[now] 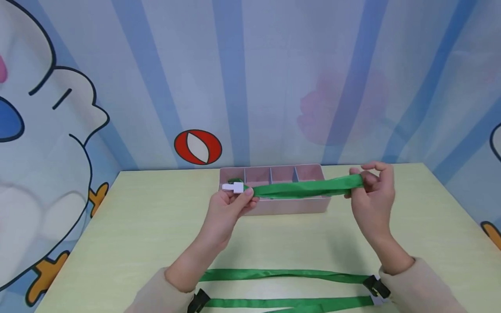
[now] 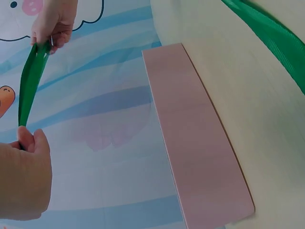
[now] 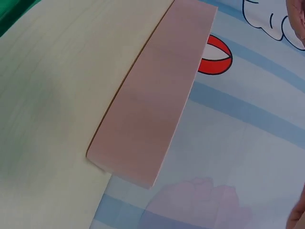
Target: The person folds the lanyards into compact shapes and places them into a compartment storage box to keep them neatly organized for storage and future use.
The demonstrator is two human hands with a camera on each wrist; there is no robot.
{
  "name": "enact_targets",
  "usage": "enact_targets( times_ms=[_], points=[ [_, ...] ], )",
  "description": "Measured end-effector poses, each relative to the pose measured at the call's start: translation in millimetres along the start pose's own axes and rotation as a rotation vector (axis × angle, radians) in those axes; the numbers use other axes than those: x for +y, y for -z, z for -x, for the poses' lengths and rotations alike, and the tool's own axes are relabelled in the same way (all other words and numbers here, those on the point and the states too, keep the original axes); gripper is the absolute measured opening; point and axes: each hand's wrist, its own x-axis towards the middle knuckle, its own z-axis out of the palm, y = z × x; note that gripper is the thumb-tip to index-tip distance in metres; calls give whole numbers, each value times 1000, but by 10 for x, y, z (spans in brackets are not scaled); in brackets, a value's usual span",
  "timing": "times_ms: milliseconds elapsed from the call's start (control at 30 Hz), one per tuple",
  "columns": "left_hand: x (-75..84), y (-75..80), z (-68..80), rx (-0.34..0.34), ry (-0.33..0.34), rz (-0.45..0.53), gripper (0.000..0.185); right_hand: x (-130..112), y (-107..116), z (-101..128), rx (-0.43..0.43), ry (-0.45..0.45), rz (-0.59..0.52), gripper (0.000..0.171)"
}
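Note:
A flat green strap [image 1: 305, 188] is stretched nearly level between both hands, above a pink divided box [image 1: 289, 206]. My left hand [image 1: 225, 215] pinches its left end, where a white plastic clip [image 1: 233, 187] sticks out past the fingers. At the other end my right hand [image 1: 373, 204] holds the strap between thumb and fingers. The left wrist view shows the same strap [image 2: 31, 86] between the left hand [image 2: 26, 179] and the right hand [image 2: 55, 24]. Only slivers of hands appear at the right edge of the right wrist view.
More green straps [image 1: 282, 274] lie along the table's near side. Black buckles [image 1: 376, 287] sit at their ends, some partly hidden by the sleeves. The pink box stands at the table's back edge, before a printed backdrop [image 1: 270, 87]. Something green lies in its left compartment.

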Motion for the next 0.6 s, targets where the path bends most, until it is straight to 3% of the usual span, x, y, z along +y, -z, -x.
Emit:
enact_targets(
  times_ms=[67, 233, 333, 467, 600],
  points=[
    [9, 10, -10, 21, -6, -8, 17, 1, 16, -16, -101, -33, -78, 9],
    [21, 104, -66, 90, 12, -15, 19, 11, 167, -70, -527, -104, -238, 19],
    [14, 171, -91, 90, 32, -34, 21, 37, 262, -96, -730, -100, -284, 28],
    [20, 236, -102, 84, 22, -71, 22, 106, 342, -138, -876, -100, -362, 32],
    [37, 255, -103, 71, 18, -86, 23, 195, 366, -169, -1045, -83, -600, 33]
  ],
)
